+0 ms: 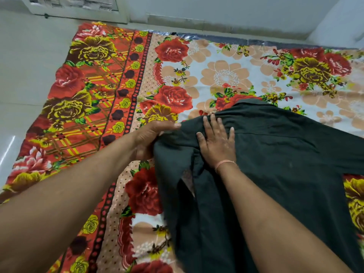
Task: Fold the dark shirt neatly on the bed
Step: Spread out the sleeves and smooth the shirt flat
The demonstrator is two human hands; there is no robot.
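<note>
The dark shirt [279, 154] lies spread back-up on the floral bed sheet [118, 95], collar toward the far side. Its left part is bunched and lifted a little. My left hand [151, 137] grips that bunched left edge near the shoulder, fingers partly hidden under the cloth. My right hand [216, 140] lies flat on the shirt just beside it, fingers straight and spread, pressing the fabric down. A thin orange thread circles my right wrist.
The sheet covers a low bed; pale tiled floor [25, 75] runs along its left side and a white wall [216, 12] stands beyond the far edge. Open sheet lies left of and beyond the shirt.
</note>
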